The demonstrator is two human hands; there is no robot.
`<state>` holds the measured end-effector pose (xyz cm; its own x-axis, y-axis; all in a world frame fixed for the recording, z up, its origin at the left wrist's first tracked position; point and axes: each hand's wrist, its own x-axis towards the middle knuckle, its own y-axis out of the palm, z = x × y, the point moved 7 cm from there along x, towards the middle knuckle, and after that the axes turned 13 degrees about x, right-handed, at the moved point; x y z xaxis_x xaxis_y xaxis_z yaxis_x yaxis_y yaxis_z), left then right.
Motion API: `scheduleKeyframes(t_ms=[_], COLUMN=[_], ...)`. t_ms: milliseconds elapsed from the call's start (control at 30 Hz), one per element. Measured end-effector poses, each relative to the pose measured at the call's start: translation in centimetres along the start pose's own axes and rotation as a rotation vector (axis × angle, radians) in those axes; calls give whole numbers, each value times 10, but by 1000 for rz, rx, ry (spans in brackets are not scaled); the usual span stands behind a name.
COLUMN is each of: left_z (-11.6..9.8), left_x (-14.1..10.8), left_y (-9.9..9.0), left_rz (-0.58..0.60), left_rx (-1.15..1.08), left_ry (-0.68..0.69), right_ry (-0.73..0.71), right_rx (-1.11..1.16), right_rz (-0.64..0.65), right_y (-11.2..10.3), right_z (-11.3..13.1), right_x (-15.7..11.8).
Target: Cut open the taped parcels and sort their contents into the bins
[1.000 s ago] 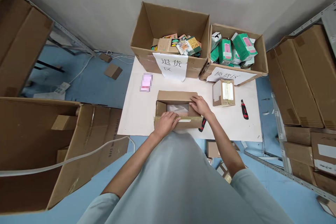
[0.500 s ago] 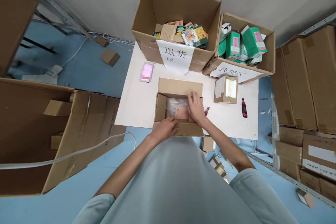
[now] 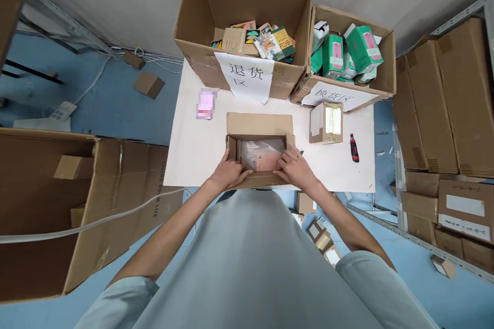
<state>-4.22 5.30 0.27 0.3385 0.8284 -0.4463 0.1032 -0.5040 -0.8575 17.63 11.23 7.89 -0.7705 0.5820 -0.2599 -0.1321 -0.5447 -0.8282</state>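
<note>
In front of me on the table lies an opened cardboard box (image 3: pixel 259 124), its back flap folded outward. Clear plastic wrap (image 3: pixel 250 150) and a small pinkish-orange card or packet (image 3: pixel 267 161) are visible inside. My left hand (image 3: pixel 230 172) grips the box's front left corner, thumb along the front wall. On the front right corner, my right hand (image 3: pixel 296 168) has its fingers curled over the edge, close to the pinkish packet. Both palms hide the near corners. Just behind the right hand, only the dark tip of a cutter shows.
Behind stand two large cartons, one with assorted small boxes (image 3: pixel 235 40), one with green boxes (image 3: pixel 333 55). A taped parcel (image 3: pixel 326 123) and a red-black utility knife (image 3: pixel 354 149) lie right. A blurred pink item (image 3: pixel 206 104) lies left. A big open carton (image 3: pixel 119 180) stands lower left.
My left hand has moved left to the box's front corner. The right hand has come down from the right flap to the front right corner. The side flaps have shifted; the view moved slightly.
</note>
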Motion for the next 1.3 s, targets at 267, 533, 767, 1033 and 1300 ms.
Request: scheduleKeyframes(t_ms=[267, 533, 767, 1033, 1300], left_z=[-7, -47, -63, -53, 1], left_x=[29, 156, 169, 139, 90], left_y=[-3, 24, 51, 18, -91], left_rz=[-6, 189, 217, 130, -241], left_rx=[-17, 21, 99, 27, -507], left_ry=[61, -11, -136, -120, -165], right_ry=[307, 403, 407, 443, 431], right_rx=[44, 153, 135, 82, 47], right_rz=[-82, -167, -193, -251, -436], right_y=[16, 52, 64, 79, 88], right_z=[-53, -64, -58, -54, -76], right_x=[-79, -73, -66, -56, -18])
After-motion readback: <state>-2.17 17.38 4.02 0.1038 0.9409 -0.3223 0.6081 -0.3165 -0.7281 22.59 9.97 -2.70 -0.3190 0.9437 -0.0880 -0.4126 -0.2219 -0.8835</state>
